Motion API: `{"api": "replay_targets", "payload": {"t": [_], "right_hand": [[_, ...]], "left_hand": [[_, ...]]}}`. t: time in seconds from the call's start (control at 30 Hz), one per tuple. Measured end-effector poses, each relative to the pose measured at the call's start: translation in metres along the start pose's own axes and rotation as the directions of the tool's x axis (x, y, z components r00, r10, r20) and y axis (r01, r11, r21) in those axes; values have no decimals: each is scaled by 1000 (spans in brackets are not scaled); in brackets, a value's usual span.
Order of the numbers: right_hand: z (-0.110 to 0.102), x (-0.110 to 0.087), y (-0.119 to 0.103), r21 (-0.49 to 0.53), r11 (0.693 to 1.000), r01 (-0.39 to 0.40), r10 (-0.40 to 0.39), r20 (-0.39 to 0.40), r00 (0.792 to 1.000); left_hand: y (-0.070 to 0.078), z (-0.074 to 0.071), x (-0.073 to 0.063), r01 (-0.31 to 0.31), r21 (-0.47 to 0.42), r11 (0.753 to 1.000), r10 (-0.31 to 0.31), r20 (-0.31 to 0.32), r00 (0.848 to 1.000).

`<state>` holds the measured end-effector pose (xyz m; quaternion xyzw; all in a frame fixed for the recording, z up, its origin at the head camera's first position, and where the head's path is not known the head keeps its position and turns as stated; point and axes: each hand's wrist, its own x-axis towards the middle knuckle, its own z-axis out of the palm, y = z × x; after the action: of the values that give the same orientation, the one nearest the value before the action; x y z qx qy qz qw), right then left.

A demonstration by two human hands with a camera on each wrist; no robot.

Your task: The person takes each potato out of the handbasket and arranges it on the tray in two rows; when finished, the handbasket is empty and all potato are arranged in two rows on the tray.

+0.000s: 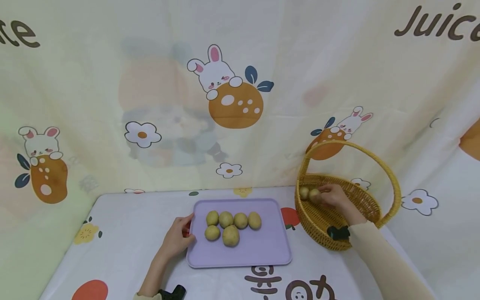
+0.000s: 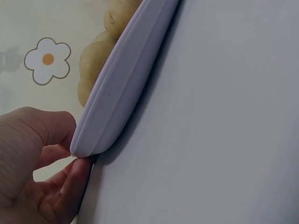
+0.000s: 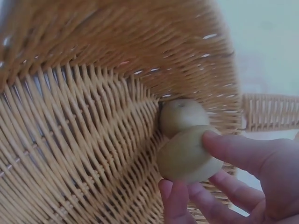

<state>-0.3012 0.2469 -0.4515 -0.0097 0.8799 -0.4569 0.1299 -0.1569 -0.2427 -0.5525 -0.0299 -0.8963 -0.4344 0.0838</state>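
In the head view, my right hand (image 1: 331, 196) reaches into the wicker basket (image 1: 318, 227). Its thumb and fingers pinch a potato (image 3: 189, 156), which lies against another potato (image 3: 183, 116) by the basket wall. My left hand (image 1: 178, 237) is at the left edge of the lilac tray (image 1: 258, 252). The left wrist view shows its fingers (image 2: 58, 130) gripping the tray's rim. Several potatoes (image 1: 230, 236) rest on the tray in two rows, toward its upper left part.
The basket's tall arched handle (image 1: 390, 179) rises over the right forearm. A printed cloth (image 1: 123, 241) covers the table, and a curtain (image 1: 292, 41) with rabbit and orange drawings hangs right behind the tray and basket.
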Motion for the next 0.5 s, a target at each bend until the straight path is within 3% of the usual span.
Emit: {"api": "replay_targets", "payload": {"t": [0.3, 0.5], "right_hand": [[1, -11, -10, -40, 999, -12, 11, -7, 1000], [4, -22, -22, -12, 999, 30, -30, -17, 999]], "left_hand": [[-1, 0, -1, -8, -4, 1000, 8, 0, 1000], [-1, 1, 0, -1, -11, 1000, 1, 2, 1000]]}}
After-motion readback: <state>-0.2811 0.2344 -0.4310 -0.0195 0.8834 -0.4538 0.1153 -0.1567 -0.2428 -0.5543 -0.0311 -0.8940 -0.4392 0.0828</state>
